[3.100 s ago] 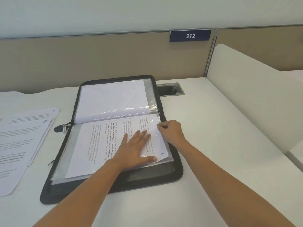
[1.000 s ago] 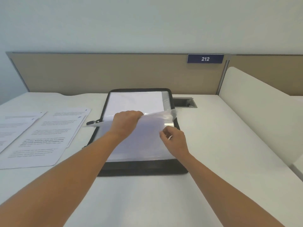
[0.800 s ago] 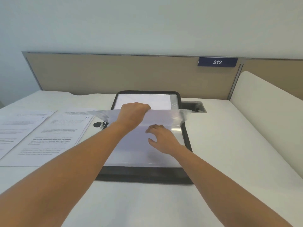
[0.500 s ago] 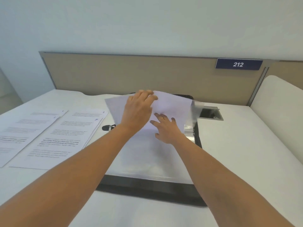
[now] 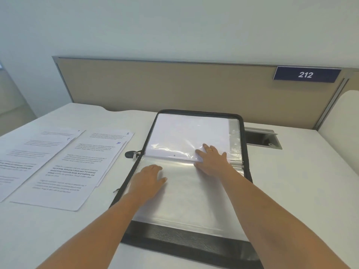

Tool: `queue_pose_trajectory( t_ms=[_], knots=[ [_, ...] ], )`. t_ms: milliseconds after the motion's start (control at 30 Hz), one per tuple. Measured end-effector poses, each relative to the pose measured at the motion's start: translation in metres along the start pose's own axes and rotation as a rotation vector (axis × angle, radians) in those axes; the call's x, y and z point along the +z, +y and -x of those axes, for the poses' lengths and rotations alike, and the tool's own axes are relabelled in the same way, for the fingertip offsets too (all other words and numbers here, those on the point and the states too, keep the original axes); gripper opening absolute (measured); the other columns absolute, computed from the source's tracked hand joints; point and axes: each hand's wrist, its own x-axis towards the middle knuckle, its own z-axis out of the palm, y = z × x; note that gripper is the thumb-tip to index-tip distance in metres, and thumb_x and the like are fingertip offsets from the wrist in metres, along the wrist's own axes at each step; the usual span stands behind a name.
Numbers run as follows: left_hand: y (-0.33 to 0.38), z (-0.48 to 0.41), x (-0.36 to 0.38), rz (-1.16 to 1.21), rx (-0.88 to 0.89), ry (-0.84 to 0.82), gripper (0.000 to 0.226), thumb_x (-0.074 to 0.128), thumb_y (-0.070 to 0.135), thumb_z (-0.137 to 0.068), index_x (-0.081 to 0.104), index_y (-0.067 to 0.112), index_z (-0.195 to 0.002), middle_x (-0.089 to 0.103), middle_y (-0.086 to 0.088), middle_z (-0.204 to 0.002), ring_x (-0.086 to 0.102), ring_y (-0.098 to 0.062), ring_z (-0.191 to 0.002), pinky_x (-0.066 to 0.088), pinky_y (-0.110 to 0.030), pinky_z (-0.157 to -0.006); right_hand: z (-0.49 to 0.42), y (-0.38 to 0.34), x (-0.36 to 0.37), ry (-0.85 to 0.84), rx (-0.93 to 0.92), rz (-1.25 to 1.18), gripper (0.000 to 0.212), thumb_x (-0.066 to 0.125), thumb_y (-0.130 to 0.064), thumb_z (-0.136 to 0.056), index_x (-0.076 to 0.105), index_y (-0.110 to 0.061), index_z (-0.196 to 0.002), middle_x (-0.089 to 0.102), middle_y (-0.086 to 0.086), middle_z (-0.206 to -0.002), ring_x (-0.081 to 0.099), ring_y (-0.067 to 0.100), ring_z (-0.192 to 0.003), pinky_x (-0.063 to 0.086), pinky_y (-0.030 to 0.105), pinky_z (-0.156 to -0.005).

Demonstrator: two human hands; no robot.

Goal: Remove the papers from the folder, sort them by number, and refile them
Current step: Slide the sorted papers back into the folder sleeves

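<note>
1. A person's left grip (image 5: 149,179) lies flat, fingers straight and holding nothing. It rests on the clear plastic sleeve (image 5: 184,202) that covers the near half of an open black zip folder (image 5: 184,242).
2. The right grip (image 5: 211,160) is also flat and empty-handed, with fingers spread (a ring shows on one finger). It rests across the folder's fold, fingertips touching the lower edge of the white sheet (image 5: 190,133) sleeved in the far half.
3. The left grip sits nearer the person and to the left of the right grip, apart from it.
4. Left of the left grip and off the folder, loose printed papers (image 5: 64,171) lie in overlapping piles on the white table (image 5: 291,191). Handwritten blue numbers 10 and 8 mark the corners of the two sheets closest to the folder.
5. Between those papers and the left grip, the zip pull (image 5: 132,154) lies just outside the folder's edge.
6. Beyond the right grip, a cable hatch (image 5: 260,138) is set into the table. The beige partition (image 5: 174,90) behind it carries a sign (image 5: 306,74) reading 212.
</note>
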Motion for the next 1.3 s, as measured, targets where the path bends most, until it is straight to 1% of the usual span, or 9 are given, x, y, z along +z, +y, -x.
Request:
queue_pose_trajectory(
  t_ms=[167, 400, 533, 600, 667, 767, 1000, 1167, 1300],
  knots=[
    [-0.002, 0.004, 0.004, 0.022, 0.008, 0.019, 0.044, 0.043, 0.04, -0.097, 0.042, 0.018, -0.136, 0.037, 0.005, -0.146, 0.033, -0.013, -0.134, 0.03, -0.025, -0.103, 0.004, 0.001, 0.005, -0.016, 0.035, -0.041, 0.054, 0.03, -0.049, -0.098, 0.018, -0.031, -0.147, 0.003, -0.002, -0.158, 0.004, 0.022, -0.145, 0.019, 0.054, -0.109],
    [-0.01, 0.012, 0.001, 0.067, -0.008, -0.016, 0.042, 0.047, 0.039, -0.096, 0.044, 0.019, -0.133, 0.042, 0.005, -0.141, 0.038, -0.014, -0.13, 0.034, -0.028, -0.103, 0.014, -0.019, 0.0, -0.023, 0.008, 0.0, 0.053, 0.036, -0.038, -0.097, 0.023, -0.027, -0.147, 0.005, -0.001, -0.158, 0.008, 0.02, -0.144, 0.021, 0.049, -0.109],
    [-0.02, 0.024, -0.003, 0.111, -0.02, -0.034, 0.044, 0.046, 0.038, -0.096, 0.041, 0.021, -0.136, 0.04, 0.008, -0.143, 0.038, -0.012, -0.131, 0.033, -0.026, -0.103, 0.022, -0.045, 0.002, 0.029, -0.051, -0.013, 0.043, 0.041, -0.029, -0.094, 0.041, -0.023, -0.136, 0.014, -0.002, -0.156, 0.018, 0.018, -0.141, 0.026, 0.046, -0.109],
    [-0.027, 0.031, -0.008, 0.136, -0.044, -0.028, 0.045, 0.046, 0.038, -0.096, 0.04, 0.023, -0.138, 0.04, 0.008, -0.144, 0.038, -0.012, -0.131, 0.031, -0.026, -0.104, 0.024, -0.061, 0.0, -0.001, -0.09, -0.045, 0.041, 0.044, -0.03, -0.092, 0.045, -0.024, -0.133, 0.016, -0.002, -0.156, 0.02, 0.018, -0.141, 0.026, 0.045, -0.109],
    [-0.036, 0.035, -0.014, 0.154, -0.072, -0.005, 0.044, 0.047, 0.037, -0.096, 0.041, 0.024, -0.137, 0.043, 0.007, -0.142, 0.041, -0.013, -0.129, 0.031, -0.026, -0.104, 0.024, -0.078, -0.006, -0.051, -0.139, -0.047, 0.047, 0.046, -0.034, -0.093, 0.041, -0.025, -0.138, 0.016, -0.003, -0.156, 0.019, 0.017, -0.141, 0.026, 0.044, -0.11],
    [-0.056, 0.039, -0.026, 0.212, -0.111, 0.037, 0.039, 0.05, 0.036, -0.094, 0.048, 0.023, -0.131, 0.053, 0.005, -0.13, 0.049, -0.015, -0.12, 0.037, -0.028, -0.1, 0.02, -0.11, -0.011, -0.06, -0.193, -0.063, 0.05, 0.047, -0.039, -0.094, 0.038, -0.025, -0.141, 0.017, -0.004, -0.156, 0.02, 0.017, -0.141, 0.027, 0.043, -0.11],
    [-0.152, 0.039, -0.058, 0.217, -0.174, 0.131, 0.032, 0.049, 0.034, -0.096, 0.054, 0.022, -0.125, 0.055, 0.007, -0.13, 0.049, -0.013, -0.118, 0.038, -0.028, -0.098, -0.006, -0.212, -0.021, 0.005, -0.276, -0.193, 0.039, 0.05, -0.037, -0.093, 0.052, -0.022, -0.129, 0.037, -0.004, -0.146, 0.039, 0.017, -0.13, 0.037, 0.035, -0.102],
    [-0.259, 0.033, -0.084, 0.247, -0.263, 0.196, 0.028, 0.052, 0.032, -0.094, 0.056, 0.02, -0.119, 0.054, 0.006, -0.128, 0.051, -0.013, -0.114, 0.037, -0.023, -0.091, -0.041, -0.31, -0.022, 0.003, -0.304, -0.254, 0.036, 0.048, -0.037, -0.095, 0.053, -0.02, -0.126, 0.042, -0.005, -0.141, 0.039, 0.015, -0.129, 0.034, 0.03, -0.099],
    [-0.32, 0.025, -0.097, 0.264, -0.303, 0.248, 0.027, 0.055, 0.03, -0.093, 0.058, 0.017, -0.117, 0.052, 0.003, -0.127, 0.054, -0.016, -0.109, 0.041, -0.026, -0.085, -0.066, -0.37, -0.016, -0.005, -0.301, -0.354, 0.034, 0.052, -0.033, -0.094, 0.056, -0.016, -0.123, 0.047, 0.0, -0.137, 0.044, 0.017, -0.125, 0.036, 0.03, -0.098]
  ],
)
